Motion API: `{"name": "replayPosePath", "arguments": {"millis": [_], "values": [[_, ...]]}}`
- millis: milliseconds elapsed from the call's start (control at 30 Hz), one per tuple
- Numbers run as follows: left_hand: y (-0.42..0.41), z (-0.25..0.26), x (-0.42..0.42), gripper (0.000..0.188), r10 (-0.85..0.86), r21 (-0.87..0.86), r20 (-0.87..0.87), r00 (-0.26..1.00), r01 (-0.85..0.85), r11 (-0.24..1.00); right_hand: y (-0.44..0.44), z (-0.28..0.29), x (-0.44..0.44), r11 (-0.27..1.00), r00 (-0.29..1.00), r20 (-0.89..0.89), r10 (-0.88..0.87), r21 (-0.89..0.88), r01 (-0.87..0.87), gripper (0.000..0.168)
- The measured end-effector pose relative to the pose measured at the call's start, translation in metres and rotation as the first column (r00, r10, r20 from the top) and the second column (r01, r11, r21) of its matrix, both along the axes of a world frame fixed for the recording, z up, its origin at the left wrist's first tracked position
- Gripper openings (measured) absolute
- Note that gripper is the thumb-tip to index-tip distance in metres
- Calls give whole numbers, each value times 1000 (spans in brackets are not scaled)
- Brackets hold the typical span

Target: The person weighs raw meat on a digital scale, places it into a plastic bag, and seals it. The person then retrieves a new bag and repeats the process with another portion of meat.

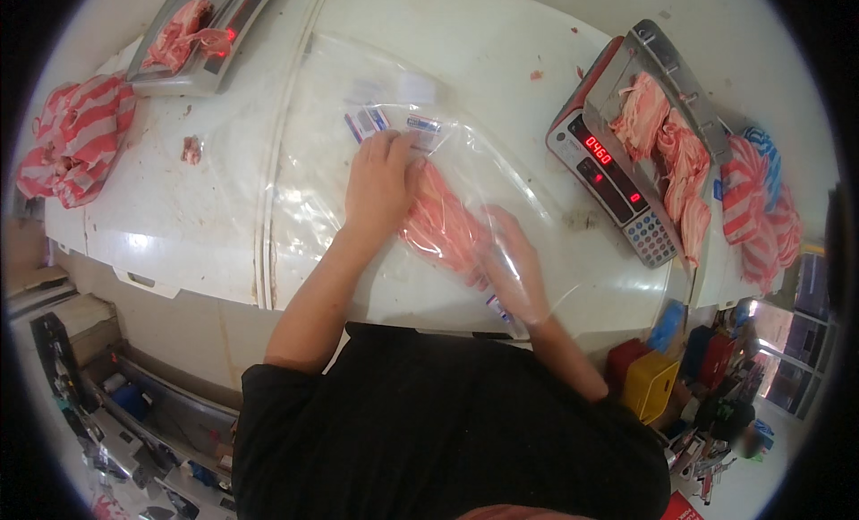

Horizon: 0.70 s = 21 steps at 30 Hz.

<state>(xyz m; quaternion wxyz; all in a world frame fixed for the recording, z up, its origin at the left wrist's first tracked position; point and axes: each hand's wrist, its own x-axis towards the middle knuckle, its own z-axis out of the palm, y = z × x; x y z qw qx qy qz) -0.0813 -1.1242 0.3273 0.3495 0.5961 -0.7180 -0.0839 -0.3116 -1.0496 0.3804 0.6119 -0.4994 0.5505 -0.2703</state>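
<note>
A bundle of raw sliced meat (443, 218) lies on the white worktop before me, under or inside clear plastic film (322, 177). My left hand (382, 177) rests at the upper left end of the meat, its fingers near small printed labels (424, 125). My right hand (517, 265) is inside or beneath the clear film at the meat's lower right end, its fingers against the meat. Whether it grips the meat is hard to see through the shiny film. A further printed label (498, 308) sits beside the right wrist.
At right, a digital scale (604, 177) holds meat strips (681, 157), with striped plastic bags (745, 204) beyond. At upper left are another scale (181, 84) with meat and a striped bag (80, 137). A meat scrap (191, 149) lies on the worktop (201, 204). A person (728, 416) is far off at lower right.
</note>
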Motion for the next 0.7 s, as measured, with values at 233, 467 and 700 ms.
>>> {"name": "replayPosePath", "arguments": {"millis": [233,467,700], "values": [[0,2,-2,40,-10,37,-12,1000,11,999,0,-16,-3,965,974,-83,-212,-175,195,40],[3,4,-7,43,24,64,27,999,-25,998,-3,-35,-34,609,806,-591,31,-628,-484,35],[2,6,-7,42,14,36,67,998,-16,999,-4,-47,-34,359,518,-855,-20,-490,-794,54]]}}
